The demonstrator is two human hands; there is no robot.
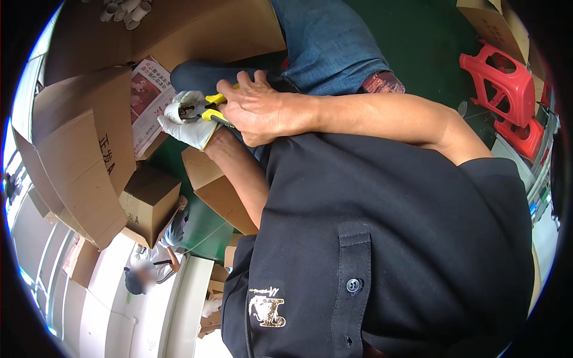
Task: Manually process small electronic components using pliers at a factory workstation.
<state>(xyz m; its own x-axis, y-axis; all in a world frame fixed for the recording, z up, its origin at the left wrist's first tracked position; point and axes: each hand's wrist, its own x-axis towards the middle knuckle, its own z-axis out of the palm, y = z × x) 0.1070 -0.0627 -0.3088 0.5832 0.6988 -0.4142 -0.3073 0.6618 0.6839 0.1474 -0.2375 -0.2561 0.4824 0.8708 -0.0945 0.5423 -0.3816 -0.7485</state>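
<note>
Far left: large cardboard carton, flaps open, standing beside the work.
Upper left: cluster of white tubes, lying together in a cardboard box (only partly in view).
Lower left: another person, in light clothing, well apart from the work.
Next: smaller carton, brown, below the large one; above it, a printed sheet, red and white, just beside the gloved hand.
Left of centre: white cylindrical piece, short and hollow, its open end turned toward the pliers. Held in the left hand, which wears a white glove, fingers curled around the piece.
Adjoining: pliers, yellow and black, nose at the mouth of the piece (whether the tips grip anything inside, one cannot tell).
Beneath the left forearm: open carton, near the body.
Centre: right hand, bare, fingers closed around the plier handles; forearm reaching in from the right.
Behind the hands: blue jeans, legs bent; below, a black shirt, buttoned placket.
Right: green floor, bearing two red plastic stools (one partly hidden by the other); above them, a further carton.
</note>
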